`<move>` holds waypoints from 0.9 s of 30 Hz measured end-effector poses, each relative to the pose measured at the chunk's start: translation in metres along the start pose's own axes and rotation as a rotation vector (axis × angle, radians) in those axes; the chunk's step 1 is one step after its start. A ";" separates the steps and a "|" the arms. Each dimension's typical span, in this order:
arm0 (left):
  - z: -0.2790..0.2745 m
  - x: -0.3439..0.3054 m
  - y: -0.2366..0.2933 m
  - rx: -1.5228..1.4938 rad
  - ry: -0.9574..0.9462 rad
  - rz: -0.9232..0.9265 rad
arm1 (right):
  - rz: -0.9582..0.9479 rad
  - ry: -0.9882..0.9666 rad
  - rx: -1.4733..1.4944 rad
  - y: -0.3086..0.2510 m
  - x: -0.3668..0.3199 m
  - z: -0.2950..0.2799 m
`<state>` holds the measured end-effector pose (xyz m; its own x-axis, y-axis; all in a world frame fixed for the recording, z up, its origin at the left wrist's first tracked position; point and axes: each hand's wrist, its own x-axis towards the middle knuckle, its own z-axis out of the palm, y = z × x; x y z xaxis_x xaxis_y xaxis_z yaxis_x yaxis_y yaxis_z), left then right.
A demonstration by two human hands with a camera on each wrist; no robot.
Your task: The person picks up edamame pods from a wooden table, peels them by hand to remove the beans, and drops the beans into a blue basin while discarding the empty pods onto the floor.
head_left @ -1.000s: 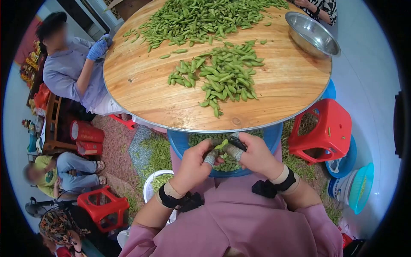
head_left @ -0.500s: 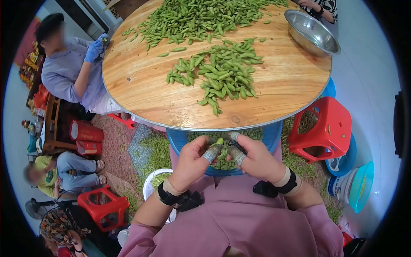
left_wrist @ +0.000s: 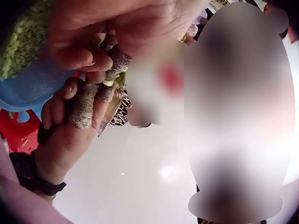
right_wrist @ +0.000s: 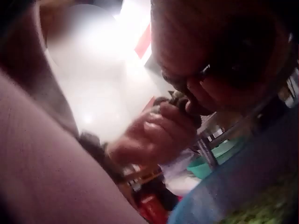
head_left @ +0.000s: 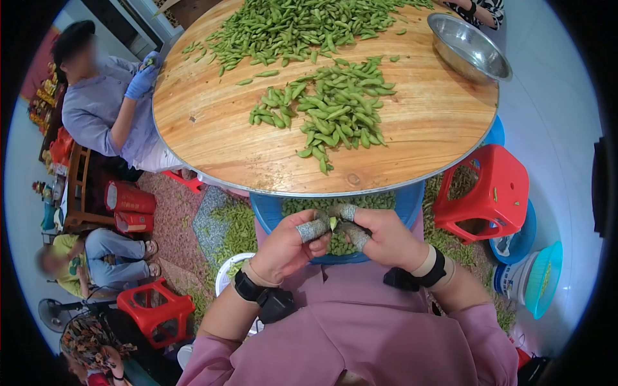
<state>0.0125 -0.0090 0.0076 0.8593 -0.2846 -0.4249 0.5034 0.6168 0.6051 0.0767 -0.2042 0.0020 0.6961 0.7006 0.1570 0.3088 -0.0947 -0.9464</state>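
Over the blue basin (head_left: 262, 209), my two hands meet fingertip to fingertip around a green soybean pod (head_left: 333, 223). My left hand (head_left: 286, 244) pinches it between a thumb and finger wrapped in grey tape. From the other side my right hand (head_left: 389, 239), with taped thumb and forefinger, pinches it too. In the left wrist view a pale bean (left_wrist: 108, 83) shows between the taped fingertips, beside the pod's green skin (left_wrist: 121, 79). Shelled green beans (head_left: 302, 205) lie in the basin below, partly hidden by the hands and the table edge.
Unshelled pods (head_left: 341, 106) lie heaped on the round wooden table (head_left: 212, 135). A metal bowl (head_left: 467, 48) sits at its right edge. Red stools (head_left: 508, 193) stand on both sides, and a white basket (head_left: 226, 276) is left of my lap. A person in blue gloves (head_left: 143, 80) sits left.
The pod between my fingers has gone from mostly visible to a small bit at the fingertips. My left hand has turned and its thumb now points right across the pod.
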 end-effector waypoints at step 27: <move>-0.017 0.013 -0.012 0.504 0.181 0.045 | 0.029 0.072 -0.434 0.009 -0.008 -0.009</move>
<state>0.0160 -0.0071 -0.0164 0.8743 -0.1072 -0.4733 0.4853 0.1838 0.8548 0.0798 -0.2164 -0.0052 0.7473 0.6435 0.1657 0.5211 -0.4127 -0.7471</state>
